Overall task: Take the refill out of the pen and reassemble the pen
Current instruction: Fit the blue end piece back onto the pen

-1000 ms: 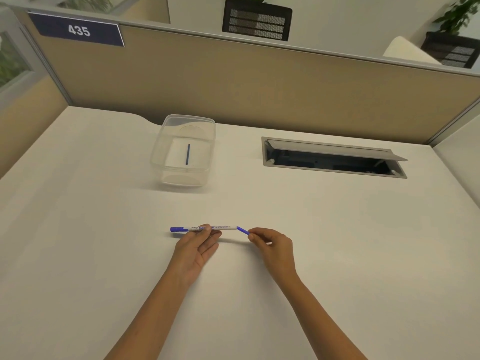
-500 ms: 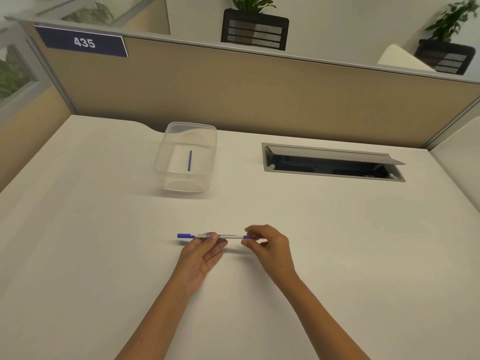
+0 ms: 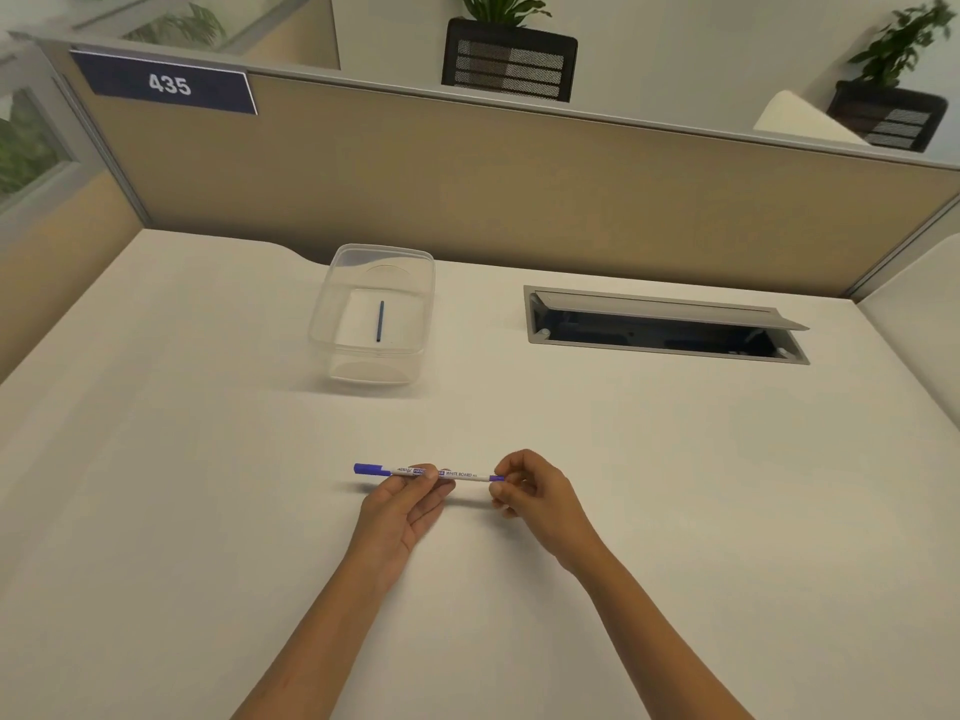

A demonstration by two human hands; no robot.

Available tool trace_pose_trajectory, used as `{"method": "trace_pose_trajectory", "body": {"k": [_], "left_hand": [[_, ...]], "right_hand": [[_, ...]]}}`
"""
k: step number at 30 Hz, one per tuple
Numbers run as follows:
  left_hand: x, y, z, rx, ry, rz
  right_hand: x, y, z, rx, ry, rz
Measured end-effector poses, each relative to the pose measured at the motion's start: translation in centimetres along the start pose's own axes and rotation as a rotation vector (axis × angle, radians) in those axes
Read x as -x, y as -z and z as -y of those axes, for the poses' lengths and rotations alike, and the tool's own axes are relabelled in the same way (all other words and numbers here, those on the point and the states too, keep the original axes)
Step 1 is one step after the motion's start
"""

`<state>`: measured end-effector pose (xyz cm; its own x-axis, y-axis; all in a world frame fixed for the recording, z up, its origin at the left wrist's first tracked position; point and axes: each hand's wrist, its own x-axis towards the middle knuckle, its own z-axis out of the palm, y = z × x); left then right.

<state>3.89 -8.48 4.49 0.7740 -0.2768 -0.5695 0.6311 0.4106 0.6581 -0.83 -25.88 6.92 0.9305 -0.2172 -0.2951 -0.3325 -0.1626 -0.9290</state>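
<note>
A white pen [image 3: 460, 474] with a blue cap on its left end lies level just above the desk, near the front middle. My left hand [image 3: 404, 511] pinches its barrel from below. My right hand [image 3: 535, 493] grips the blue end piece at the pen's right tip, which sits against the barrel. A thin blue refill [image 3: 381, 321] lies alone inside a clear plastic container [image 3: 332, 304] farther back on the desk.
An open cable hatch [image 3: 665, 324] is set into the white desk [image 3: 208, 485] at the back right. A tan partition [image 3: 519, 200] with a "435" sign [image 3: 169, 85] closes off the far edge.
The blue end piece, angled away from the barrel a second ago, now sits in line at the pen's right tip under my right fingers. The camera has tilted slightly.
</note>
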Motion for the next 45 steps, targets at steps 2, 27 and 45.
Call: {"method": "trace_pose_trajectory", "body": {"k": [2,27,45], "left_hand": [[0.1,-0.1,-0.1,-0.002,0.010,0.011],[4.9,-7.7,-4.0,-0.048,-0.268,0.146],[7.0,-10.7,-6.3,-0.061,-0.346,0.231]], "right_hand": [[0.1,0.0,0.2,0.004,-0.060,0.013],[3.2,5.2,6.8,-0.057,0.141,0.008],[4.5,7.2,9.9,0.196,0.465,-0.116]]}}
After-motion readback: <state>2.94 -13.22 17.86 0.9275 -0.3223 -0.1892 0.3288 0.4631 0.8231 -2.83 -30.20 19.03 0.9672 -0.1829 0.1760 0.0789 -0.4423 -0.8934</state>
